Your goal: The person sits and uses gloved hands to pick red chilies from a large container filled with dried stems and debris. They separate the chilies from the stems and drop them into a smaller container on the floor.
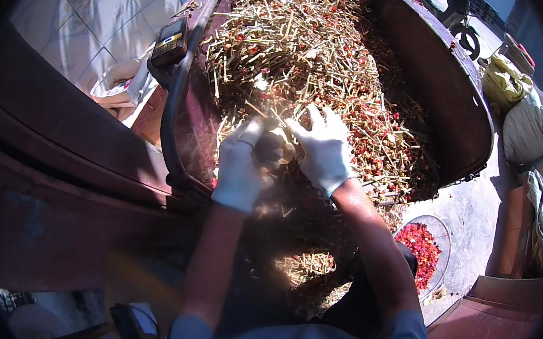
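Observation:
A heap of dry straw-coloured stalks mixed with small red bits (288,48) fills a dark reddish-brown metal bin (427,76) in front of me. My right hand (325,147), in a white knit glove, rests on the heap with its thumb and fingers spread. Beside it, my left hand (240,161), also gloved in white, points up at the heap's near left edge. Its fingers are partly curled and blurred, so any grip there is hidden. Loose stalks lie between the two hands, partly in shadow. More stalks (308,266) lie below, in a patch of sun.
A keypad device with a display (171,42) is fixed at the bin's left rim. A round basket (449,245) of red flakes stands at lower right. Stuffed sacks (533,126) sit on the right. An open carton (117,88) lies left, near the tiled surface (100,11).

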A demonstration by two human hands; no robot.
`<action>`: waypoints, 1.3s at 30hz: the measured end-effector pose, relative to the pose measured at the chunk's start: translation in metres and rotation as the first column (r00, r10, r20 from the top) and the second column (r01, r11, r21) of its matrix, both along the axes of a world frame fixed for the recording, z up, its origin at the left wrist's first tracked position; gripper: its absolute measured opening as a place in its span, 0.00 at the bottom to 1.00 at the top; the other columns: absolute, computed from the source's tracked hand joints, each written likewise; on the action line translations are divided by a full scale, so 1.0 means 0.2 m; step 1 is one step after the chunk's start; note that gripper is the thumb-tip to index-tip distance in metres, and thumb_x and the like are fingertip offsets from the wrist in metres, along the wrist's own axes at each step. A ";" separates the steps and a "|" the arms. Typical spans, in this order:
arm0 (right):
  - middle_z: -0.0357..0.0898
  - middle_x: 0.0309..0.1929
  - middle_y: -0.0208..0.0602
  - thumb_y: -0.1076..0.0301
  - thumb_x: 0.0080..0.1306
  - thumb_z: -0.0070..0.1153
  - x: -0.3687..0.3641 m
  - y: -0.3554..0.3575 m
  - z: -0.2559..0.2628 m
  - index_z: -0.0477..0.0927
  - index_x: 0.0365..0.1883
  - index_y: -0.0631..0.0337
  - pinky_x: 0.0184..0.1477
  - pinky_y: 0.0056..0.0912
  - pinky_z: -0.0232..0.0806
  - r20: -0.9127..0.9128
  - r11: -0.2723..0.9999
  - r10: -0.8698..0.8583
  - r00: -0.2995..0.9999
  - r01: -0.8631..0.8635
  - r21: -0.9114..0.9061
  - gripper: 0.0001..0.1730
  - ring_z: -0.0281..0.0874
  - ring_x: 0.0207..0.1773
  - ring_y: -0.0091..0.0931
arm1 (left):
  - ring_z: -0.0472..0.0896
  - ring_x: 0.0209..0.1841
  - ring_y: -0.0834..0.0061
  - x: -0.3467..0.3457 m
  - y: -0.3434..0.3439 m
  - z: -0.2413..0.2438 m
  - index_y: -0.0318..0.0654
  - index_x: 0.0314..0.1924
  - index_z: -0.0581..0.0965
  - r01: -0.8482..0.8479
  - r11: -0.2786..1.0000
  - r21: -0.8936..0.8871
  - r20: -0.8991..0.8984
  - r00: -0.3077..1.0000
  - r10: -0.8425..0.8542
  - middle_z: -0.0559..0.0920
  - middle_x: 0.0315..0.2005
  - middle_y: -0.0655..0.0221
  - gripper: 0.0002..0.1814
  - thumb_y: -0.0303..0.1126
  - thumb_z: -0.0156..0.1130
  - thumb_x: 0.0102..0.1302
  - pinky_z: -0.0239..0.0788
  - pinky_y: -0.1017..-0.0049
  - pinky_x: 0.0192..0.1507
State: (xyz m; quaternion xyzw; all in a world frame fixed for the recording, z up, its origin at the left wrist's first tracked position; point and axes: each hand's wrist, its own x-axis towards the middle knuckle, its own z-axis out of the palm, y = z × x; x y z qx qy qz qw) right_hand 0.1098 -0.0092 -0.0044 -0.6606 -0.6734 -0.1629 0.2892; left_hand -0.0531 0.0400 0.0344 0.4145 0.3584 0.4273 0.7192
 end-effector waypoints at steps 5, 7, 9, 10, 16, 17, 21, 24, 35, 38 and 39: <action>0.77 0.41 0.40 0.65 0.56 0.63 0.10 0.03 -0.05 0.84 0.44 0.49 0.45 0.46 0.69 -0.033 0.994 -0.107 0.994 0.108 0.021 0.16 0.75 0.44 0.41 | 0.74 0.28 0.80 -0.06 0.05 -0.01 0.36 0.49 0.79 -0.041 0.992 -0.119 0.041 0.998 0.046 0.78 0.28 0.75 0.17 0.43 0.55 0.76 0.69 0.78 0.28; 0.78 0.39 0.38 0.66 0.54 0.63 0.21 -0.02 -0.06 0.83 0.41 0.50 0.45 0.45 0.69 0.053 0.979 -0.202 0.978 0.199 0.050 0.14 0.75 0.42 0.39 | 0.72 0.28 0.80 -0.07 0.06 0.00 0.37 0.49 0.79 -0.044 0.991 -0.127 0.092 0.994 0.055 0.77 0.29 0.76 0.17 0.43 0.55 0.76 0.68 0.77 0.29; 0.79 0.39 0.38 0.67 0.54 0.64 0.33 -0.07 -0.07 0.84 0.38 0.52 0.46 0.45 0.69 0.150 0.956 -0.287 0.946 0.292 -0.012 0.12 0.76 0.44 0.40 | 0.72 0.29 0.80 -0.09 0.06 0.02 0.37 0.49 0.79 -0.056 0.989 -0.138 0.144 0.987 0.076 0.77 0.29 0.75 0.16 0.43 0.56 0.76 0.66 0.76 0.29; 0.80 0.38 0.38 0.66 0.53 0.65 0.38 -0.08 -0.07 0.84 0.36 0.53 0.46 0.45 0.69 0.164 0.949 -0.309 0.937 0.315 -0.009 0.11 0.77 0.44 0.40 | 0.72 0.29 0.80 -0.09 0.05 0.03 0.37 0.49 0.79 -0.064 0.985 -0.161 0.148 0.985 0.089 0.77 0.29 0.76 0.16 0.43 0.56 0.76 0.67 0.77 0.29; 0.83 0.36 0.36 0.69 0.58 0.65 0.48 -0.18 0.06 0.85 0.30 0.56 0.45 0.40 0.74 0.066 0.902 -0.431 0.900 0.432 0.012 0.03 0.81 0.41 0.37 | 0.78 0.29 0.81 -0.12 0.07 0.04 0.29 0.49 0.81 -0.119 0.974 -0.195 0.182 0.971 0.155 0.82 0.29 0.71 0.19 0.41 0.57 0.76 0.71 0.82 0.28; 0.84 0.37 0.35 0.69 0.59 0.64 0.48 -0.18 0.07 0.85 0.31 0.56 0.45 0.40 0.74 0.028 0.899 -0.438 0.899 0.438 0.001 0.03 0.82 0.42 0.36 | 0.79 0.29 0.81 -0.13 0.07 0.04 0.29 0.50 0.81 -0.132 0.974 -0.184 0.164 0.973 0.163 0.82 0.29 0.71 0.19 0.41 0.57 0.75 0.72 0.82 0.28; 0.85 0.42 0.40 0.68 0.62 0.66 0.41 -0.17 0.05 0.85 0.41 0.56 0.47 0.36 0.76 -0.082 0.933 -0.360 0.929 0.360 -0.016 0.09 0.85 0.44 0.38 | 0.78 0.29 0.81 -0.13 0.08 -0.01 0.31 0.51 0.80 -0.098 0.976 -0.197 0.185 0.973 0.135 0.81 0.29 0.72 0.17 0.40 0.58 0.75 0.71 0.82 0.28; 0.86 0.41 0.40 0.71 0.62 0.65 0.32 -0.17 0.04 0.85 0.43 0.55 0.45 0.36 0.76 -0.184 0.973 -0.196 0.963 0.214 0.088 0.11 0.85 0.43 0.39 | 0.75 0.28 0.81 -0.10 0.05 0.05 0.35 0.50 0.78 -0.137 0.940 -0.312 0.168 0.966 0.197 0.78 0.29 0.75 0.15 0.40 0.58 0.74 0.66 0.82 0.27; 0.82 0.31 0.40 0.64 0.55 0.72 0.05 -0.25 0.01 0.83 0.24 0.60 0.38 0.42 0.73 -0.173 0.955 0.108 0.979 -0.151 -0.257 0.11 0.80 0.34 0.41 | 0.73 0.31 0.78 -0.12 0.03 0.02 0.33 0.49 0.78 -0.096 0.982 -0.164 0.141 0.983 0.120 0.77 0.31 0.73 0.16 0.40 0.58 0.75 0.65 0.79 0.29; 0.81 0.27 0.40 0.59 0.60 0.67 0.01 -0.30 0.08 0.83 0.23 0.59 0.37 0.45 0.73 -0.190 0.904 0.118 0.975 -0.185 -0.386 0.13 0.81 0.32 0.42 | 0.73 0.30 0.78 -0.13 0.04 0.01 0.33 0.49 0.78 -0.112 0.976 -0.188 0.145 0.979 0.140 0.76 0.30 0.74 0.16 0.40 0.59 0.74 0.64 0.80 0.28; 0.81 0.26 0.41 0.58 0.62 0.65 0.01 -0.31 0.09 0.84 0.23 0.58 0.37 0.46 0.73 -0.192 0.887 0.125 0.973 -0.197 -0.419 0.14 0.81 0.32 0.43 | 0.73 0.30 0.78 -0.13 0.04 0.00 0.33 0.49 0.78 -0.106 0.976 -0.191 0.147 0.980 0.135 0.76 0.30 0.74 0.16 0.40 0.59 0.74 0.64 0.80 0.28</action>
